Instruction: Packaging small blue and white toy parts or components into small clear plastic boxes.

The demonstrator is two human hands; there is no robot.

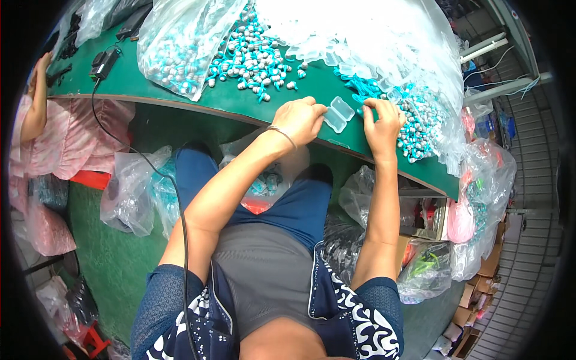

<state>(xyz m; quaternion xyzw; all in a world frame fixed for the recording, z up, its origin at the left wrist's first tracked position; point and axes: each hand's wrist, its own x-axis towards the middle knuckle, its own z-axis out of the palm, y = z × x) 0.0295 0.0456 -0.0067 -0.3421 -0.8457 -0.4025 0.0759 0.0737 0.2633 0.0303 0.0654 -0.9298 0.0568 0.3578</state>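
Note:
My left hand (300,120) pinches the edge of a small clear plastic case (340,114), which is hinged open above the front edge of the green table. To its right, my right hand (384,123) has thumb and fingers drawn together; whatever they hold, if anything, is too small to make out. Just beyond that hand lies a bundle of teal cords (360,86). Beside it spreads a heap of small striped grey-and-teal plugs (425,120). Another pile of the same plugs (255,60) sits further left on the table.
A clear bag of plugs (180,60) stands left of the pile. Many clear cases (384,36) are heaped at the back. A black cable (108,123) runs from a small black device (105,63) past my left arm. Another person's arm (37,99) is at far left.

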